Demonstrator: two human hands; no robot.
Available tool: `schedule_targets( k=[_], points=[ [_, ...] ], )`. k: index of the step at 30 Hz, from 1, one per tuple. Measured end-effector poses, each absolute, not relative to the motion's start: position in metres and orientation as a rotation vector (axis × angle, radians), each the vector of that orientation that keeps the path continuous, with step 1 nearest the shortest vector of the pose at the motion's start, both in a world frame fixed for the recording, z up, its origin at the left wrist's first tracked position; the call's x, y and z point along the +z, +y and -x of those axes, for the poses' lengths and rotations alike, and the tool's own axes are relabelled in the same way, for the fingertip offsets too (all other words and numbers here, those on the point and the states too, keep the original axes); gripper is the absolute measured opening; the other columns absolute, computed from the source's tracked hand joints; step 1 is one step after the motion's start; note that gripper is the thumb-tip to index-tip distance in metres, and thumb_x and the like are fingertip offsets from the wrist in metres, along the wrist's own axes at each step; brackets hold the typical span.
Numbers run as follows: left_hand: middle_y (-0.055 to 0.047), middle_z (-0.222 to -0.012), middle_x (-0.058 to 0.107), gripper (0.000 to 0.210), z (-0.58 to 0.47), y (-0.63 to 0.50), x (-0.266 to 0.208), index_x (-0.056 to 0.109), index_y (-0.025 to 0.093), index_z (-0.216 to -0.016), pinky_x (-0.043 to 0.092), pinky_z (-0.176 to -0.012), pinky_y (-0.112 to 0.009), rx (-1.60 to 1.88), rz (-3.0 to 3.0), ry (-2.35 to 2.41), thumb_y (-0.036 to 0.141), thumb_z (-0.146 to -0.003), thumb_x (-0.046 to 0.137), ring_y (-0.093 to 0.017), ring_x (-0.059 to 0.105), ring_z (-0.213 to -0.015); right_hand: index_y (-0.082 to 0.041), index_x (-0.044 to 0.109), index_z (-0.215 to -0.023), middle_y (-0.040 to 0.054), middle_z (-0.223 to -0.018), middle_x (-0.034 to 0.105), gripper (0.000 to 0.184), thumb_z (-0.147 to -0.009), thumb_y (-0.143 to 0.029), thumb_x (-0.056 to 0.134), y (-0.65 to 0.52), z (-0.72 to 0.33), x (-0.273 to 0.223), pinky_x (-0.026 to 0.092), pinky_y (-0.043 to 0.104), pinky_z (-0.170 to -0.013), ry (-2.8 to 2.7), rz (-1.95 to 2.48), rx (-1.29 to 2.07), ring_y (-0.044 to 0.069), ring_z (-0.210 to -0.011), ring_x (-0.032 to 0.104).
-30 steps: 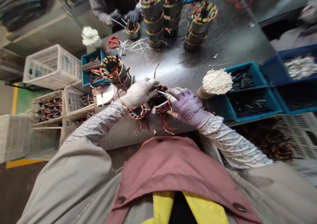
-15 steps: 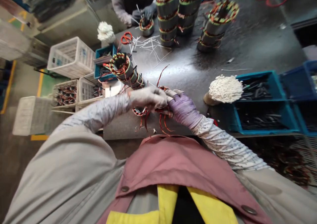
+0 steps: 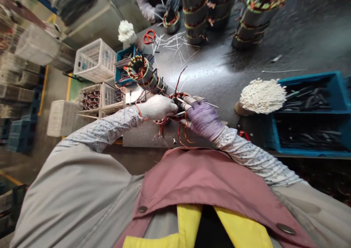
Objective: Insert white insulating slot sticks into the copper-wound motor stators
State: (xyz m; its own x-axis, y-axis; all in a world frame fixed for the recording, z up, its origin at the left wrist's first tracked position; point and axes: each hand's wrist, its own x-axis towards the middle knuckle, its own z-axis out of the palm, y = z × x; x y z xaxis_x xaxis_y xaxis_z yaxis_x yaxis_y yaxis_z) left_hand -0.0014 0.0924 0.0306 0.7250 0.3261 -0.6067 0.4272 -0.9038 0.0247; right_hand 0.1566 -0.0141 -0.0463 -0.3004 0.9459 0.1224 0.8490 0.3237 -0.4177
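we work at a dark, shiny table [image 3: 246, 50] with white crates [image 3: 94, 59] on the factory floor to our left. our left hand [image 3: 156, 107] and right hand [image 3: 201, 116] both grip the wound coil [image 3: 178, 98] at the near edge. since a moment ago, our view has swung left.

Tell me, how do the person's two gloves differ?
The left glove is white; the right glove is purple with pale taped fingertips. The left glove closes over the coil from its left side, while the right glove pinches a thin white strip at the coil's right. Both touch the same coil.
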Motion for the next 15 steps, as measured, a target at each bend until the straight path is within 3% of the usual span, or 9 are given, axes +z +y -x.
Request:
schedule_targets(
  k=[3, 7, 9, 13, 15],
  points=[
    [-0.011, -0.092, 0.072, 0.03, -0.007, 0.083, 0.037, 0.072, 0.019, -0.107, 0.043, -0.066, -0.031, -1.15, -2.784, 0.663, 0.021, -0.089, 0.048, -0.023, 0.067, -0.081, -0.007, 0.057, -0.136, 0.0209, -0.148, 0.049, 0.059, -0.085, -0.034, 0.069, -0.015, -0.156, -0.044, 0.038, 0.052, -0.108, -2.244, 1.62, 0.423, 0.038, -0.132, 0.046],
    [-0.01, -0.077, 0.071, 0.019, -0.016, 0.079, 0.035, 0.075, 0.018, -0.084, 0.047, -0.074, -0.035, -1.188, -2.663, 0.856, 0.015, -0.08, 0.057, -0.025, 0.067, -0.081, -0.007, 0.056, -0.136, 0.0216, -0.148, 0.047, 0.059, -0.084, -0.032, 0.069, -0.017, -0.154, -0.045, 0.039, 0.052, -0.108, -2.212, 1.641, 0.425, 0.038, -0.132, 0.044],
    [-0.007, -0.072, 0.07, 0.016, -0.016, 0.077, 0.033, 0.075, 0.017, -0.08, 0.048, -0.072, -0.034, -1.034, -2.475, 0.928, 0.018, -0.078, 0.059, -0.023, 0.066, -0.075, -0.006, 0.056, -0.135, 0.022, -0.147, 0.049, 0.058, -0.084, -0.032, 0.068, -0.017, -0.151, -0.047, 0.038, 0.053, -0.108, -2.19, 1.64, 0.405, 0.038, -0.132, 0.045],
    [-0.005, -0.073, 0.07, 0.025, -0.003, 0.056, 0.041, 0.073, 0.015, -0.092, 0.048, -0.058, -0.028, -0.562, -1.879, 0.708, 0.031, -0.086, 0.055, -0.016, 0.061, -0.062, -0.01, 0.059, -0.132, 0.0181, -0.143, 0.054, 0.048, -0.088, -0.027, 0.059, -0.02, -0.149, -0.056, 0.039, 0.054, -0.109, -2.112, 1.648, 0.348, 0.036, -0.129, 0.048],
    [-0.006, -0.081, 0.071, 0.027, 0.01, 0.047, 0.049, 0.072, 0.016, -0.097, 0.051, -0.064, -0.028, -0.319, -1.862, 0.584, 0.036, -0.089, 0.055, -0.015, 0.063, -0.068, -0.011, 0.059, -0.133, 0.017, -0.142, 0.055, 0.048, -0.087, -0.027, 0.058, -0.024, -0.154, -0.061, 0.04, 0.054, -0.11, -2.069, 1.599, 0.367, 0.036, -0.13, 0.049]
  ],
)
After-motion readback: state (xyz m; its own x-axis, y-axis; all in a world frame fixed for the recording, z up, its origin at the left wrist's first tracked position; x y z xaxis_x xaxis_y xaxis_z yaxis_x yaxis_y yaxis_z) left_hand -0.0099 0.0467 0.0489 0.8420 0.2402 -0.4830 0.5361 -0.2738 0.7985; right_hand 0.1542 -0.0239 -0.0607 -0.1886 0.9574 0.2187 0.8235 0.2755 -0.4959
